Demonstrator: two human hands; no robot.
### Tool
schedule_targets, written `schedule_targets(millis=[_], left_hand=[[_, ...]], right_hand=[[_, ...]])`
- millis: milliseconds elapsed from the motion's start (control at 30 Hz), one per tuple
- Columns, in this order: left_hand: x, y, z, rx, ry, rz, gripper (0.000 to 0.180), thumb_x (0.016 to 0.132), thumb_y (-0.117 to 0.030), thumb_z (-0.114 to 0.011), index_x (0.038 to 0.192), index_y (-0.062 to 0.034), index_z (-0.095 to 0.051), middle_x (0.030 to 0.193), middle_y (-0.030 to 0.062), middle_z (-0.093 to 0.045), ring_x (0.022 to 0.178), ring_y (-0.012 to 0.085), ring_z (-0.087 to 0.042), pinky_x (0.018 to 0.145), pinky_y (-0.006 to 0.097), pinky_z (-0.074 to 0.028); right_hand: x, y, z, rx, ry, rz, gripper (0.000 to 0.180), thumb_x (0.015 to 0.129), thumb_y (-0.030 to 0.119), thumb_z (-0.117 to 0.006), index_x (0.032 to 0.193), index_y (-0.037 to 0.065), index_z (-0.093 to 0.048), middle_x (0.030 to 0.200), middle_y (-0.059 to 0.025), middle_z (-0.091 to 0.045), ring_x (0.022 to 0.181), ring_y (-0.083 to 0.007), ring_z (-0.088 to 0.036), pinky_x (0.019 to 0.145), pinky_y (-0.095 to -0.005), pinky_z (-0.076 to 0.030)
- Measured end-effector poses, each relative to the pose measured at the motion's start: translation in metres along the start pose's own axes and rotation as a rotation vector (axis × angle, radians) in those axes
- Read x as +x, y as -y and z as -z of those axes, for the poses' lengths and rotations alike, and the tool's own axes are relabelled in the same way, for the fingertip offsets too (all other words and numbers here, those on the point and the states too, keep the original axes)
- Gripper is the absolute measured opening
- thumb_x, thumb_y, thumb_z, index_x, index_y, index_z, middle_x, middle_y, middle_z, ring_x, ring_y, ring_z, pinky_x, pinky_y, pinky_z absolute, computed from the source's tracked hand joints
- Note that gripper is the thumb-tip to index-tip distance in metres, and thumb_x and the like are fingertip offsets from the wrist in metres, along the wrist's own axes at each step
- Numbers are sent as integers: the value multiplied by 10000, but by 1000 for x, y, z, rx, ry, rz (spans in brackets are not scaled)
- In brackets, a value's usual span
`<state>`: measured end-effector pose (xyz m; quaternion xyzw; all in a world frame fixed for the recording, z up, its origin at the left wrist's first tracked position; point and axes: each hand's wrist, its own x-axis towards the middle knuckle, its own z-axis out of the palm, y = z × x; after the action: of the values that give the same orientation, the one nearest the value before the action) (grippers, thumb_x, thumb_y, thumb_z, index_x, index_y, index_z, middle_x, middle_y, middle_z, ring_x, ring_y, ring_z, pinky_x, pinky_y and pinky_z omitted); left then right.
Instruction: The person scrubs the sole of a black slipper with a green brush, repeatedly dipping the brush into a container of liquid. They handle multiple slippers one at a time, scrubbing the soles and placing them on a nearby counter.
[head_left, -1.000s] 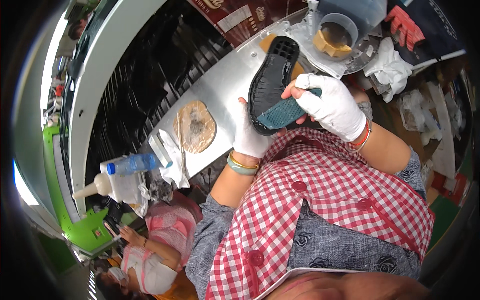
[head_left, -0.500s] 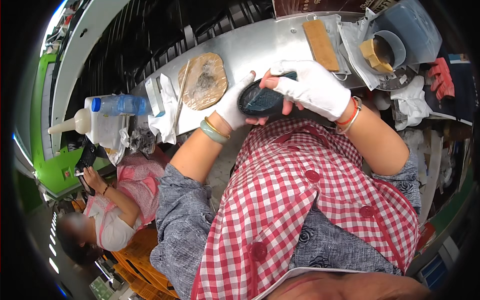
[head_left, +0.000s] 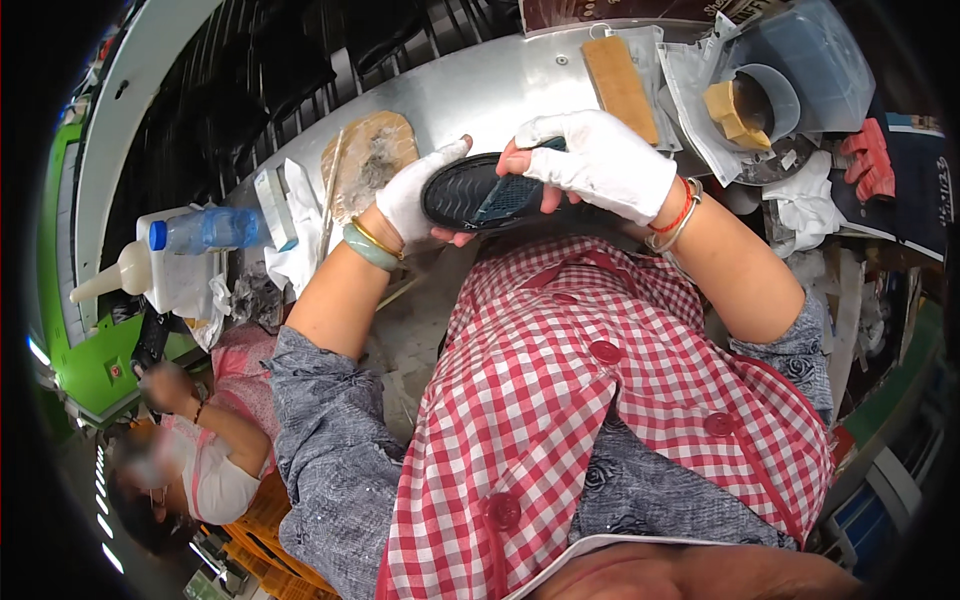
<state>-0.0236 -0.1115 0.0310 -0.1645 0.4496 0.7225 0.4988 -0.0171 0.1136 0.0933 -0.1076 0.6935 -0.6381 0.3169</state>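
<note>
A black shoe sole (head_left: 455, 190) with wavy tread lies between my hands, its grooved face toward me. A teal textured section (head_left: 506, 198) shows on it near my right fingers; whether it is part of the sole or a separate piece I cannot tell. My left hand (head_left: 412, 197), in a white fingerless glove, is closed round the sole's left end, with fingertips underneath and the thumb up along the far side. My right hand (head_left: 608, 168), gloved the same way, grips the sole at its middle and right. That hand covers the far right part.
On the metal bench lie a round tan pad (head_left: 372, 155), a thin stick (head_left: 331, 185) and a tan block (head_left: 620, 90). Bottles, including a blue-capped one (head_left: 210, 230), stand left. A clear tub (head_left: 805, 65) and red glove (head_left: 866, 160) are right. Another person (head_left: 225, 440) sits left.
My hands and the sole have shifted left in the view. More of the black tread now shows beside the teal section. The other person's hand has moved up near the face.
</note>
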Motion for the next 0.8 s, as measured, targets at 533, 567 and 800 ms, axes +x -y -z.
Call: schedule_targets(millis=[533, 567, 800], left_hand=[[-4, -25, -3, 8, 188, 92, 410, 928, -368, -463, 963, 17, -601, 755, 111, -646, 601, 175, -624, 486, 217, -479], [-3, -26, 0, 8, 276, 131, 421, 929, -372, -456, 962, 21, -602, 748, 117, -647, 598, 185, -626, 484, 213, -478], [1, 5, -20, -269, -25, -95, 525, 916, -458, -379, 1061, 13, -559, 902, 143, -637, 548, 264, -600, 369, 320, -417]], right_hand=[[-17, 6, 31, -263, -9, -44, 209, 859, 216, -615, 954, 35, -655, 840, -27, -633, 552, -85, -530, 544, -213, -434], [-22, 5, 34, -259, -28, -47, 217, 853, 226, -615, 942, 31, -653, 811, -32, -622, 532, -87, -525, 533, -219, -431], [-54, 17, 49, -37, -334, -47, 205, 860, 217, -607, 964, 46, -653, 709, 5, -598, 509, -37, -511, 483, -165, -363]])
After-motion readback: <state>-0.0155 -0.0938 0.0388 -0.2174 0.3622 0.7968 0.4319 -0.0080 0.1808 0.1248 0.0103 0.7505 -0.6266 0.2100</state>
